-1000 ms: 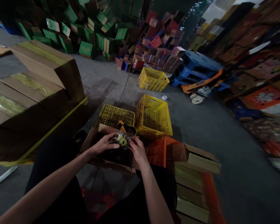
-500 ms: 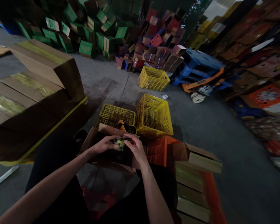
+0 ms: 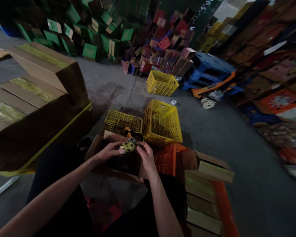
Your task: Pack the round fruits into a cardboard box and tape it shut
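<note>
Both hands hold one small yellow-green packet (image 3: 128, 145) in shiny clear wrap, just above the open brown box (image 3: 113, 161). The left hand (image 3: 108, 154) pinches its left end with clenched fingers, and the right hand (image 3: 145, 157) pinches its right end the same way. The packet lies sideways, its long side running from left to right, tilted up a little at the right. No words on it can be read. Just behind the box stand two yellow crates (image 3: 162, 122). An orange crate (image 3: 166, 159) sits right of the box. Bare grey floor (image 3: 212, 131) lies open beyond the crates.
</note>
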Demonstrator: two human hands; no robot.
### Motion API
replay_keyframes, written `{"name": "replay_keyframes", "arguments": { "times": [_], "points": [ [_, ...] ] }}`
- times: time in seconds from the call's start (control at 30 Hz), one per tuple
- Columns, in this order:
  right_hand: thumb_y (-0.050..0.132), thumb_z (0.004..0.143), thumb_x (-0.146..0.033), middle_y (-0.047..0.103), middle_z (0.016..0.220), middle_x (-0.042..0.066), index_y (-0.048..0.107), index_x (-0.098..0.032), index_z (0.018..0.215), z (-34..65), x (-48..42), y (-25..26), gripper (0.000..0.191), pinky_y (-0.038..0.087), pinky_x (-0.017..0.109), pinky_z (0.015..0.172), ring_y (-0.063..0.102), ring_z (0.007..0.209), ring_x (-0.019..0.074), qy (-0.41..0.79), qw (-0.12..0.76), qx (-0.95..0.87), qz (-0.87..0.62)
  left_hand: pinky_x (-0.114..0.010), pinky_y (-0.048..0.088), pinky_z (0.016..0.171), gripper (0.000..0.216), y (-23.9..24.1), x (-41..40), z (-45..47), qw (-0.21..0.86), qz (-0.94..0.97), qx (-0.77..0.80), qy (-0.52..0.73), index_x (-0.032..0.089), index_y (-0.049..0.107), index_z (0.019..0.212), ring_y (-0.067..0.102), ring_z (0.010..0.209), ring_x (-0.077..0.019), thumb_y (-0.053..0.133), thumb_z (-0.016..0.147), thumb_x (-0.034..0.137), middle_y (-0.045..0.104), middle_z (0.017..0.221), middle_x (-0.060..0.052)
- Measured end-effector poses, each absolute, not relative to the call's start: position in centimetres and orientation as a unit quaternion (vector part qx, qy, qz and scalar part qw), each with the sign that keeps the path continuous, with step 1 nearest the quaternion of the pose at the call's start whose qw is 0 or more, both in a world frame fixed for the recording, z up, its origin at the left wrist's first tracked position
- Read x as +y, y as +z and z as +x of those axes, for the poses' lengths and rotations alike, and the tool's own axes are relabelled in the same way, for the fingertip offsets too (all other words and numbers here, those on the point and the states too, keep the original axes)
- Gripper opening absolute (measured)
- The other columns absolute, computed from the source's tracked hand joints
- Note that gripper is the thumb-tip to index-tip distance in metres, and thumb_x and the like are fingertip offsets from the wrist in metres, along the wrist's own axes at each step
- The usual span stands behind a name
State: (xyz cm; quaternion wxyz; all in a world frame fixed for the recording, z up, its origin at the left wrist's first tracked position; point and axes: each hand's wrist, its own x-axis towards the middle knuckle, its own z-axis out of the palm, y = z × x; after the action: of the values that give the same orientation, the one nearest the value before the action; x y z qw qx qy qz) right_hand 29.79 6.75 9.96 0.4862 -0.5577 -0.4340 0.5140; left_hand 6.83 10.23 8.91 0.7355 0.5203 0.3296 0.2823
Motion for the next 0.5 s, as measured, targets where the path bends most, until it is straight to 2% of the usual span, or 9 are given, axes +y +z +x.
{"name": "replay_keyframes", "arguments": {
  "times": [0.07, 0.13, 0.3, 0.4, 0.5],
  "points": [
    [0.074, 0.081, -0.042, 0.072, 0.116, 0.003, 0.071, -0.027, 0.112, 29.78, 6.81, 10.41, 0.035, 0.051, 0.036, 0.096, 0.065, 0.107, 0.023, 0.494, 0.475, -0.473, -0.554, -0.039, 0.051, 0.093, 0.06, 8.95, 10.36, 6.77, 0.724, 0.539, 0.332, 0.275, 0.016, 0.065, 0.13, 0.066, 0.109, -0.0317, 0.077, 0.081, 0.048, 0.071, 0.122, -0.011],
    [0.074, 0.081, -0.041, 0.072, 0.119, 0.003, 0.072, -0.029, 0.115, 29.71, 6.86, 10.59, 0.036, 0.05, 0.037, 0.097, 0.065, 0.109, 0.0237, 0.496, 0.463, -0.488, -0.549, -0.041, 0.048, 0.099, 0.06, 8.88, 10.5, 6.8, 0.712, 0.56, 0.324, 0.273, 0.017, 0.065, 0.13, 0.063, 0.115, -0.0329, 0.078, 0.08, 0.046, 0.07, 0.125, -0.01],
    [0.076, 0.078, -0.039, 0.075, 0.098, 0.004, 0.076, -0.025, 0.093, 29.65, 6.91, 10.0, 0.021, 0.052, 0.036, 0.088, 0.068, 0.093, 0.0234, 0.487, 0.468, -0.473, -0.565, -0.047, 0.042, 0.108, 0.063, 8.65, 10.56, 6.95, 0.7, 0.569, 0.322, 0.286, 0.017, 0.064, 0.132, 0.06, 0.121, -0.0341, 0.08, 0.078, 0.045, 0.068, 0.128, -0.011],
    [0.075, 0.079, -0.038, 0.074, 0.095, 0.003, 0.075, -0.025, 0.091, 29.75, 6.82, 9.83, 0.018, 0.052, 0.035, 0.087, 0.067, 0.093, 0.0227, 0.476, 0.49, -0.467, -0.562, -0.047, 0.045, 0.105, 0.071, 8.57, 10.31, 6.78, 0.75, 0.511, 0.321, 0.27, 0.022, 0.055, 0.142, 0.058, 0.125, -0.0338, 0.078, 0.08, 0.048, 0.061, 0.139, -0.013],
    [0.075, 0.08, -0.036, 0.073, 0.095, 0.002, 0.075, -0.026, 0.091, 29.78, 6.66, 9.98, 0.015, 0.051, 0.035, 0.088, 0.066, 0.094, 0.0225, 0.472, 0.499, -0.473, -0.552, -0.046, 0.054, 0.091, 0.081, 8.19, 10.08, 6.57, 0.832, 0.394, 0.338, 0.194, 0.026, 0.04, 0.152, 0.067, 0.113, -0.0337, 0.062, 0.086, 0.067, 0.063, 0.135, -0.017]
  ]
}}
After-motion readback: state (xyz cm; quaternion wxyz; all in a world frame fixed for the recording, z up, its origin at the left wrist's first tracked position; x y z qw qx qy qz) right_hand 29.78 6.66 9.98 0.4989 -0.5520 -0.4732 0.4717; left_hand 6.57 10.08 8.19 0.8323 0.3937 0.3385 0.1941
